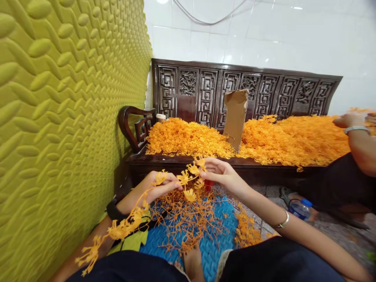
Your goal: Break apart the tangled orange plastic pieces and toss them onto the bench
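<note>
A string of orange plastic flower pieces joined by thin stems stretches between my two hands. My left hand is closed in a pinch on its stem, and the rest of the strand trails back over my left wrist and forearm. At the upper end, my right hand pinches flower pieces between thumb and fingers. Bare orange stems lie in a tangle below my hands. A large heap of loose orange flower pieces sits on the dark carved wooden bench just ahead.
An upright cardboard piece divides the bench's heaps. Another person's hand is at the right heap. A blue-capped bottle stands on the floor. Yellow textured padding rises on my left; a blue mat lies underfoot.
</note>
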The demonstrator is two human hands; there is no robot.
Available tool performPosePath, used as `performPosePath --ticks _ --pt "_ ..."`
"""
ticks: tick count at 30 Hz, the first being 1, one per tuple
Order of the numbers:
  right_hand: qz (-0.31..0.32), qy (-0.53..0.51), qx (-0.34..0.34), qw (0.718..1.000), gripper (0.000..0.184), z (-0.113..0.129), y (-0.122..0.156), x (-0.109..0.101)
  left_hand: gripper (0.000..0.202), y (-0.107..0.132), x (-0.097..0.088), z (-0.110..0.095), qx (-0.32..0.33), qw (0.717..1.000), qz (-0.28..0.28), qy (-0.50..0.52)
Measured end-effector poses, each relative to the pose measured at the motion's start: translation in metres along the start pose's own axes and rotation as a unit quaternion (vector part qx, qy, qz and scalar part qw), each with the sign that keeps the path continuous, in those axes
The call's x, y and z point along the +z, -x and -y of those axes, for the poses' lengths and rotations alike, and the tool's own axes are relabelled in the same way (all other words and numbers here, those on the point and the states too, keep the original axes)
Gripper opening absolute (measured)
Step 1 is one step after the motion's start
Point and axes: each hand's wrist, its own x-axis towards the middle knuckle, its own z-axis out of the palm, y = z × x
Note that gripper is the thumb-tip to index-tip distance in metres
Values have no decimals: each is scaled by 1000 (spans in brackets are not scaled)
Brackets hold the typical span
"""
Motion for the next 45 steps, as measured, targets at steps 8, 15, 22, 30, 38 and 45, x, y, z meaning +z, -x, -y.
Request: performPosePath --ticks 8,15,22,30,38,45 --pt "46 195 -64 978 53 -2 -12 5 28 -6 -3 15 -15 999 10 -33" --pt "79 334 -133 930 18 -25 -29 11 27 -12 -7 31 -20 996 -30 -76" --pt "134 282 -69 947 10 -31 -39 24 35 -20 -8 43 14 994 -105 -4" --pt "17 232 -136 963 17 -40 -45 16 30 -21 -8 35 30 973 -135 186" --pt "122 75 -74 987 15 -27 -31 21 33 -14 9 4 102 903 -130 396" --pt "139 9 -33 990 17 -16 -8 22 35 -4 18 -21 81 912 -92 392"
